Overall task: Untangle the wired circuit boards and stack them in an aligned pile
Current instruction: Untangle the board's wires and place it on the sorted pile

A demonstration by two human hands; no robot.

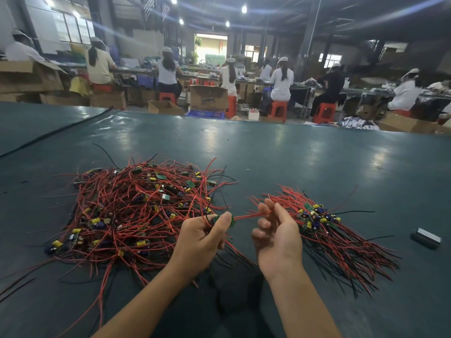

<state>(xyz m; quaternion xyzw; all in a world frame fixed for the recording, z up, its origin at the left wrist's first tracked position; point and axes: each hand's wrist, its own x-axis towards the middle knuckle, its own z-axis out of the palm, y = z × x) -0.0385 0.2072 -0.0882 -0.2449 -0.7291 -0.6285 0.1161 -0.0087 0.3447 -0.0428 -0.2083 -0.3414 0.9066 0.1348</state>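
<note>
Left hand (pixel 202 237) and right hand (pixel 278 230) hold a small green circuit board (pixel 233 222) and its red wires (pixel 246 216).
Left grips the board, right pinches the wires; the tangled red-wired heap (pixel 136 208) lies left of the left hand, the aligned pile (pixel 317 218) right of the right.

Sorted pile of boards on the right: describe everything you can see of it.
The sorted pile lies on the dark green table, just right of the right hand. Small green boards with yellow and dark blue cylindrical components bunch at its middle, roughly aligned. Its red leads fan up-left; red and black leads fan down-right, lying flat. The hand's fingers overlap the up-left lead ends; whether they touch cannot be told.
</note>
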